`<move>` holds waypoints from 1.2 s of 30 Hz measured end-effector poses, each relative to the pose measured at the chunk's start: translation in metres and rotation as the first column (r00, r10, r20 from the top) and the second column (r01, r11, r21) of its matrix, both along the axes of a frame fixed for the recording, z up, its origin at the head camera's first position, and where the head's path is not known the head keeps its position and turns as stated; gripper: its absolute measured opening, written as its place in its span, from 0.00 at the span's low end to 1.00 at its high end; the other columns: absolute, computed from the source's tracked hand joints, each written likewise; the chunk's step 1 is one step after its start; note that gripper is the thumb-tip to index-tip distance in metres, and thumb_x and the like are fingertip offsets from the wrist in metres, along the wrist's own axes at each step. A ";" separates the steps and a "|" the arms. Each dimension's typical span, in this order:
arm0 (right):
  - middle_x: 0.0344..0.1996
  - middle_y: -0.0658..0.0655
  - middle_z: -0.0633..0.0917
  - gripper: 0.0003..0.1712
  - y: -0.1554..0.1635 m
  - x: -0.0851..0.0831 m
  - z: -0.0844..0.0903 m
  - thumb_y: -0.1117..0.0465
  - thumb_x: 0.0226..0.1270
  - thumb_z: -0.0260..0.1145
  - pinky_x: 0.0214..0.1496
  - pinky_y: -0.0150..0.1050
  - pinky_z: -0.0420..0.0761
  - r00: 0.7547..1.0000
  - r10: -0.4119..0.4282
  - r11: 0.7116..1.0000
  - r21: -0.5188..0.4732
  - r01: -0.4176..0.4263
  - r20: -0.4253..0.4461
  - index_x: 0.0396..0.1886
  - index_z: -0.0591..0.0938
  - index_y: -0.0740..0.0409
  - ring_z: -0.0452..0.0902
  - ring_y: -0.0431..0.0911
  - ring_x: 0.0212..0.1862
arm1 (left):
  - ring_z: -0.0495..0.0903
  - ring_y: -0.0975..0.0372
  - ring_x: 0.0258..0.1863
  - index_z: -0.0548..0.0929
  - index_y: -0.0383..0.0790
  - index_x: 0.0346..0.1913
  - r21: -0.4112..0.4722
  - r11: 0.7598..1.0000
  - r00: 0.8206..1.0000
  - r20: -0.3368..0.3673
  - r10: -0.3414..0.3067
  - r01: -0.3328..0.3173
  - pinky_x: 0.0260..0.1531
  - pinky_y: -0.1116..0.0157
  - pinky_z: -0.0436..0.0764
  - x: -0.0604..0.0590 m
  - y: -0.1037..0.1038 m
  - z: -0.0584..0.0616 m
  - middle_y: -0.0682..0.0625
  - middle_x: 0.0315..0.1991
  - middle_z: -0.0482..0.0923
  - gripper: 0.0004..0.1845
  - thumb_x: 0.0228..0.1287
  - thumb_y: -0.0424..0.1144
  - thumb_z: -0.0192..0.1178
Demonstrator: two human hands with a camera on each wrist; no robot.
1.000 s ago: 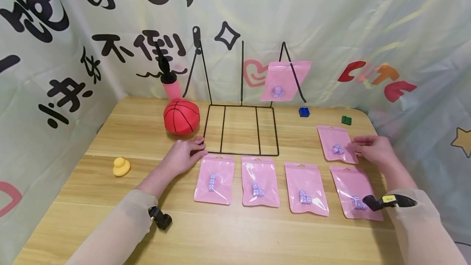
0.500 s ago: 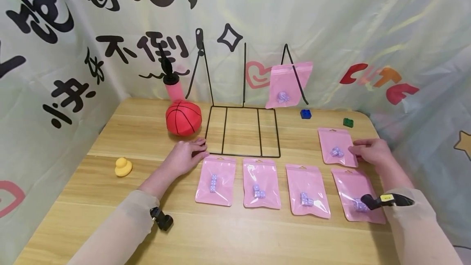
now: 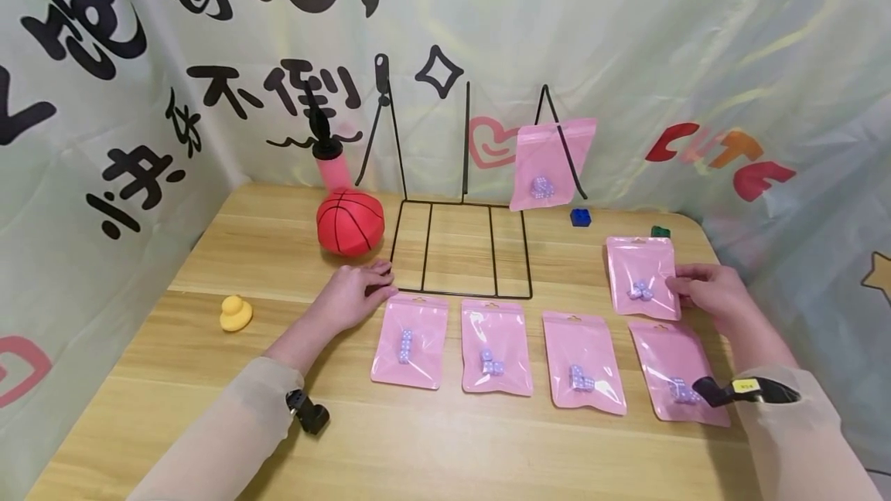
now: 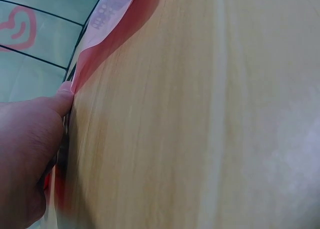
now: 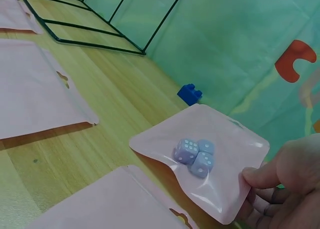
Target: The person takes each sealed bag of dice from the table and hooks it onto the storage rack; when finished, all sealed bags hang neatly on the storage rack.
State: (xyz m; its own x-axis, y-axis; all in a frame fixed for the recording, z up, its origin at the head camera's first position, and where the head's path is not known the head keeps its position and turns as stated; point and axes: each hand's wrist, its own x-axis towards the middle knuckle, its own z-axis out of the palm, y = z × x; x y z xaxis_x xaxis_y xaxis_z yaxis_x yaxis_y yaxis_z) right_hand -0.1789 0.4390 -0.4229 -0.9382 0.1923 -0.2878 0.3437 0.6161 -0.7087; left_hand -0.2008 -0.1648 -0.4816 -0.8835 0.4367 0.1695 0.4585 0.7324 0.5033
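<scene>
Right now the right hand (image 3: pixel 710 296) pinches the near right corner of a pink pouch (image 3: pixel 642 277), thumb on top and fingers curled beneath, so the pouch tilts up off the wooden table (image 3: pixel 278 253). In the right wrist view the same pouch (image 5: pixel 210 156) sits raised above the wood with three lilac dice (image 5: pixel 194 156) clustered inside it, the thumb (image 5: pixel 262 176) pressed on its edge. Just below that hand lies another pink pouch (image 3: pixel 678 373), flat, partly covered by the black wrist mount (image 3: pixel 745 390). Further to the hand's left a row of three flat pouches runs across the table: one (image 3: pixel 583 362) nearest, one (image 3: pixel 496 346) in the middle, one (image 3: pixel 411 341) farthest. Beyond the held pouch, away from the person, a blue brick (image 3: pixel 580 216) and a green brick (image 3: pixel 660 232) sit near the backdrop; the green one is partly hidden behind the pouch's top edge.

The left hand (image 3: pixel 351 294) rests palm down on the table, fingers relaxed and holding nothing, its fingertips touching the near left corner of a black wire rack (image 3: pixel 459 246). The farthest pouch of the row lies just to that hand's right. Beyond the hand stands a red ball (image 3: pixel 350 221) with a pink pump (image 3: pixel 332 165) behind it. A sixth pouch (image 3: pixel 550 165) hangs on the rack's right upright. Well to the left hand's outer side sits a yellow duck (image 3: pixel 236 313)
</scene>
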 end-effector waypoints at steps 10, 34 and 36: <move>0.44 0.58 0.83 0.27 -0.010 0.010 0.007 0.58 0.81 0.64 0.40 0.32 0.85 0.997 0.001 1.000 -0.018 -0.003 -0.073 0.65 0.74 0.76 0.79 0.42 0.39 | 0.74 0.51 0.72 0.88 0.36 0.60 0.008 1.000 1.000 0.012 0.010 -0.010 0.73 0.51 0.70 0.001 0.001 0.001 0.40 0.67 0.79 0.19 0.72 0.43 0.71; 0.36 0.39 0.85 0.17 -0.060 0.028 0.042 0.61 0.79 0.67 0.38 0.23 0.81 0.952 -0.036 0.994 -0.108 0.003 -0.303 0.57 0.80 0.69 0.77 0.38 0.38 | 0.74 0.50 0.72 0.88 0.35 0.60 -0.002 1.000 1.000 0.004 0.006 -0.006 0.73 0.51 0.70 0.003 0.003 0.003 0.41 0.67 0.79 0.20 0.73 0.44 0.71; 0.36 0.39 0.85 0.17 -0.064 0.030 0.045 0.60 0.79 0.68 0.40 0.22 0.81 0.950 -0.027 0.992 -0.123 -0.012 -0.312 0.56 0.80 0.70 0.78 0.38 0.39 | 0.75 0.49 0.71 0.88 0.35 0.59 0.001 1.000 1.000 -0.008 0.001 -0.001 0.72 0.50 0.71 0.003 0.003 0.003 0.40 0.66 0.79 0.19 0.72 0.43 0.71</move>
State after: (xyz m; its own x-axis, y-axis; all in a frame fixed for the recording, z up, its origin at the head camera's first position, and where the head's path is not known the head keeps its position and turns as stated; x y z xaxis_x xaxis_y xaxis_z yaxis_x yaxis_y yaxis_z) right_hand -0.1486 0.3752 -0.3775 -0.9834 0.1812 -0.0025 0.0974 0.5167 -0.8506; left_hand -0.1976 -0.1620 -0.4782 -0.8827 0.4352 0.1770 0.4616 0.7327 0.5001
